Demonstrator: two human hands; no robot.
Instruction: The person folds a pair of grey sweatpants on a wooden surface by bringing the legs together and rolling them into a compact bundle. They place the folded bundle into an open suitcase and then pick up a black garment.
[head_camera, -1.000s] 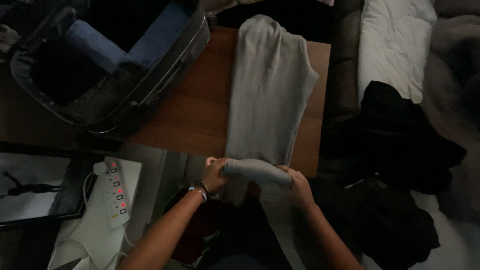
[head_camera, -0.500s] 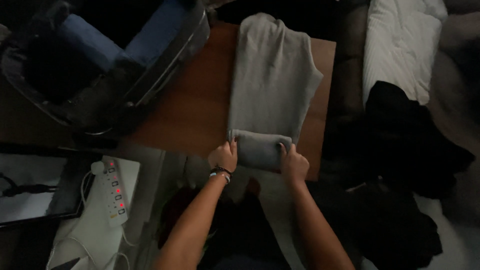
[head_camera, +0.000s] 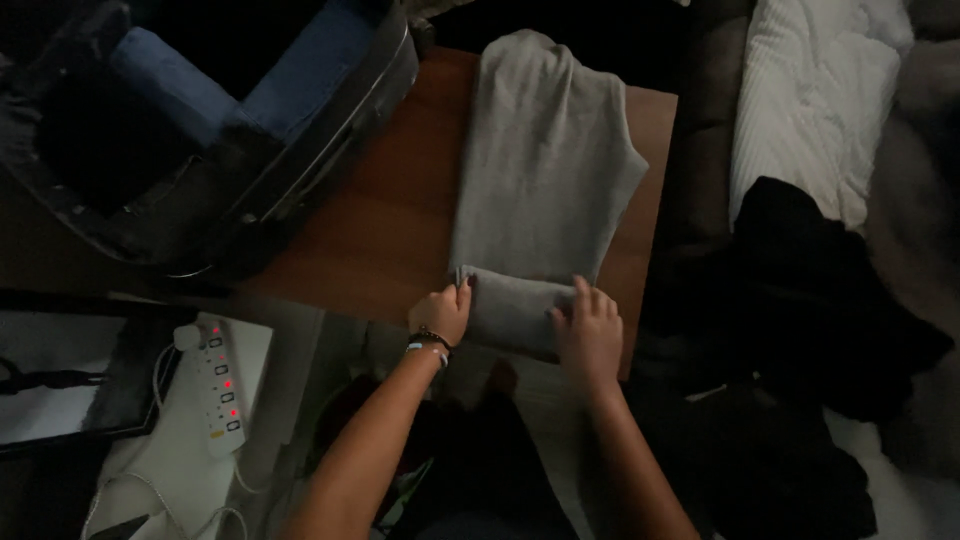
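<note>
A grey folded garment (head_camera: 545, 170) lies lengthwise on a brown wooden table (head_camera: 380, 220). Its near end is rolled into a thick fold (head_camera: 510, 305) by the table's front edge. My left hand (head_camera: 441, 312), with a bracelet at the wrist, grips the left end of that roll. On the roll's right end my right hand (head_camera: 588, 335) rests flat with fingers spread, pressing down.
An open dark suitcase (head_camera: 200, 130) with blue clothes sits at the table's far left. A white power strip (head_camera: 220, 385) with red lights lies lower left beside a tablet (head_camera: 60, 375). Black clothes (head_camera: 820, 290) and white bedding (head_camera: 810, 100) lie right.
The rolled end moved up from below the table edge onto the garment. My right hand went from gripping the roll to lying flat on it.
</note>
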